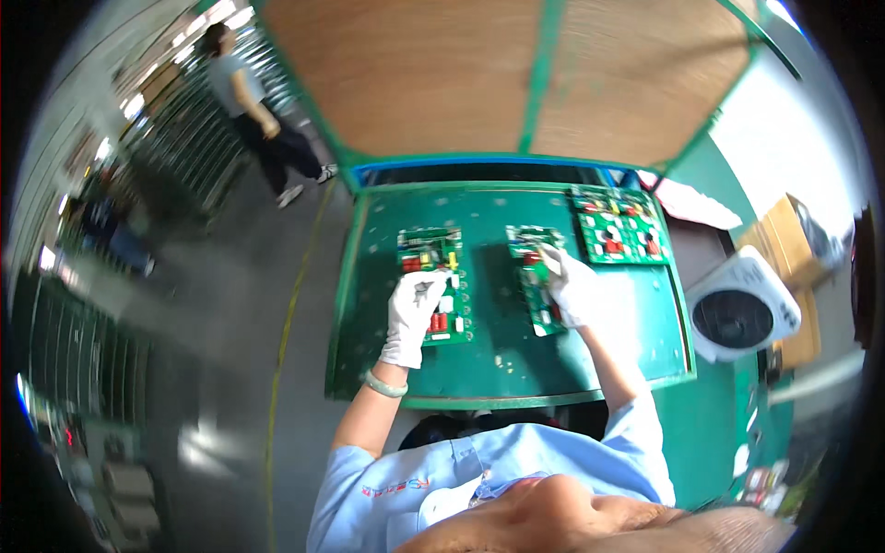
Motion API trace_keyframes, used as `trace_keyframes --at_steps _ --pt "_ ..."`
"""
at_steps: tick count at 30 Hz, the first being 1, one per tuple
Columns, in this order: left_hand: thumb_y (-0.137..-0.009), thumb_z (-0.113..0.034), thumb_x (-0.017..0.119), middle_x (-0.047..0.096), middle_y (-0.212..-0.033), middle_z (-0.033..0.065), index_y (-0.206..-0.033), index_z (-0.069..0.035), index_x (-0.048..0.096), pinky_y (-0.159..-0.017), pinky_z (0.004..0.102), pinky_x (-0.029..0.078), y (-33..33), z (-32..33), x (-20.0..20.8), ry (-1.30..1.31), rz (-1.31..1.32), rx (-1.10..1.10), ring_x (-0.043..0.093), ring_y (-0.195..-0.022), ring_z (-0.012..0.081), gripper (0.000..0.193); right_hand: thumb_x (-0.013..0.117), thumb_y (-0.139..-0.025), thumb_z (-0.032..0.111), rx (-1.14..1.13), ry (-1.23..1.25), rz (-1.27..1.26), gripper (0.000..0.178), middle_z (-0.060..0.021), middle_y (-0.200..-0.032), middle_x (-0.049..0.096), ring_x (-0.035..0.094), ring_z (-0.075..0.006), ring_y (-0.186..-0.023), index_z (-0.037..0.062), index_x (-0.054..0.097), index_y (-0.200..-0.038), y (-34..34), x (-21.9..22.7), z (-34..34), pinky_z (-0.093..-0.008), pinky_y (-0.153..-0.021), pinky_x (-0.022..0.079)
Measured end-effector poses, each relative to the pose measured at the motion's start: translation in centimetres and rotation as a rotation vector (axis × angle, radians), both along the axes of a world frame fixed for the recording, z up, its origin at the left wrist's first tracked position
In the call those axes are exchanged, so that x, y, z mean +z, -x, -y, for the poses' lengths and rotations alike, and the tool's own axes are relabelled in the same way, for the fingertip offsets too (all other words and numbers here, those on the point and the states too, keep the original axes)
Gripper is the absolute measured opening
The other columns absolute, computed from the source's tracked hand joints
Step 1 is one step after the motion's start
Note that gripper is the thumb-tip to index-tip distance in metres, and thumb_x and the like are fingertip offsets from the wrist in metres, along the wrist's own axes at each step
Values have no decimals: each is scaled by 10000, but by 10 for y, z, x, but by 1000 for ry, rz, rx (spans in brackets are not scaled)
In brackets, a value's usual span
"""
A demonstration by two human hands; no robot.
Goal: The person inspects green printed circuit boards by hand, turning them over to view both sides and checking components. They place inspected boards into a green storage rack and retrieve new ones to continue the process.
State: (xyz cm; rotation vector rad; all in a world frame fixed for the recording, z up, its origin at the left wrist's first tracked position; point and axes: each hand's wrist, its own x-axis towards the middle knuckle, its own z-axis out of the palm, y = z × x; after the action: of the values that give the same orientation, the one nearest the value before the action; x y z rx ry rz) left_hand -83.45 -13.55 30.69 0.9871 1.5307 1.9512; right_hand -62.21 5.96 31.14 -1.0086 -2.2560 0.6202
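Note:
Both my hands wear white gloves. My left hand [417, 300] rests over the left part of a green circuit board [447, 313], its fingers curled together above the parts. What those fingers pinch, if anything, is too small to make out. My right hand [570, 288] grips the right edge of a second green circuit board [536, 293], which looks tilted over the table and throws a shadow to its left. Red, yellow and white components stand on both boards.
More boards [616, 226] lie together at the table's back right corner. Small pale bits [501, 361] are scattered near the front of the green table [369, 341]. Behind it rises a wooden panel [415, 74]. A fan [735, 318] and a cardboard box [784, 240] stand right; a person [253, 106] walks at far left.

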Motion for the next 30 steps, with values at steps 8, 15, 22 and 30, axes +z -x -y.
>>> trace_keyframes --at_steps 8,15,22,30 --pt "-899 -51 646 670 -1048 107 -1042 7 601 -865 282 518 14 -108 -39 92 -43 -20 644 -959 152 161 639 -811 184 -67 -327 72 353 -90 -750 664 658 -281 -700 176 631 -1163 46 -26 -83 -411 -606 511" --pt "-872 -61 684 686 -981 80 -1030 10 627 -802 236 517 21 -194 -66 20 39 -36 643 -878 109 182 551 -876 220 -163 -556 176 277 -69 -656 630 643 -272 -610 137 616 -1132 73 -79 -155 -440 -488 488" --pt "-870 -83 689 683 -979 69 -1037 -6 627 -768 243 506 13 -222 -73 -15 -116 12 625 -822 98 194 565 -858 189 -234 -544 152 239 -76 -657 629 635 -269 -595 147 639 -1082 86 -71 -162 -417 -497 494" --pt "-886 -60 648 665 -992 80 -1110 -10 588 -827 270 510 15 -234 -74 -18 -143 -9 630 -893 121 237 584 -840 184 -256 -525 98 237 -78 -655 622 627 -266 -596 141 645 -1065 83 -72 -163 -413 -508 490"
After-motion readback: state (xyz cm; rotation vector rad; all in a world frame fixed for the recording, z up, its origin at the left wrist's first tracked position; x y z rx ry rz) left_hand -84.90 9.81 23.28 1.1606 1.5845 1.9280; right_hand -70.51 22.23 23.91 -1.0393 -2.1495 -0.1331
